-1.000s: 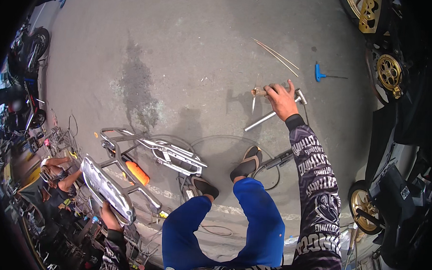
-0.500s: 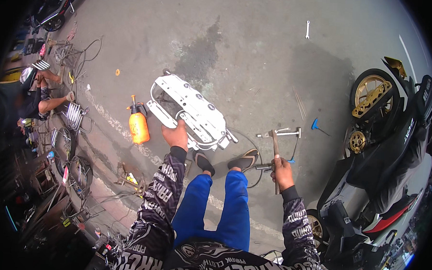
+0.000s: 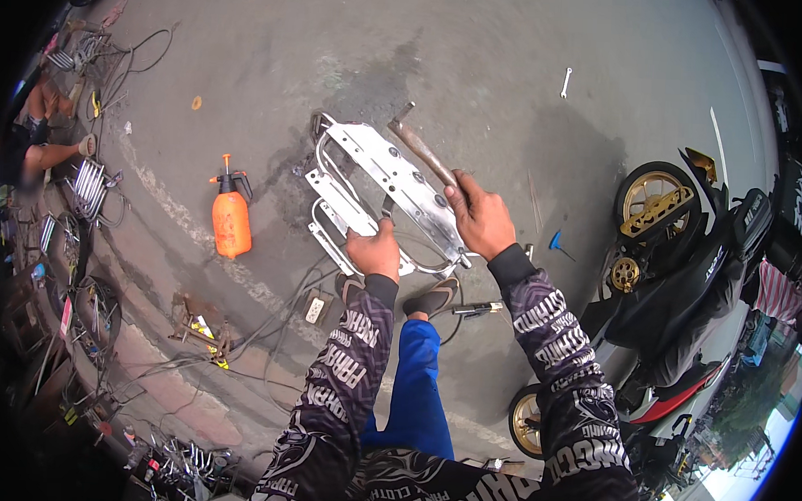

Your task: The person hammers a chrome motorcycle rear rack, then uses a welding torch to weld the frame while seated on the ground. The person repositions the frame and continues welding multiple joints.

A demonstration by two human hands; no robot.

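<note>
Outdoor grey pavement (image 3: 481, 48). Our left hand (image 3: 374, 252) grips the metal rack (image 3: 381, 191), long axis diagonal; just beside the rack, our right hand (image 3: 481, 220) is closed around a hammer (image 3: 420, 151), head pointing away.

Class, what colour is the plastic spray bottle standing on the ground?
Orange, with a black pump top; the head view shows it.

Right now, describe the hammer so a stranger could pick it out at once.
Start at the silver metal rack lying on the grey pavement, right of the orange spray bottle. The left hand grips its near edge; the right hand hovers over its right side. The hammer is the rusty brown handle rising from that right hand, the only brown tool above the shiny rack.
</note>
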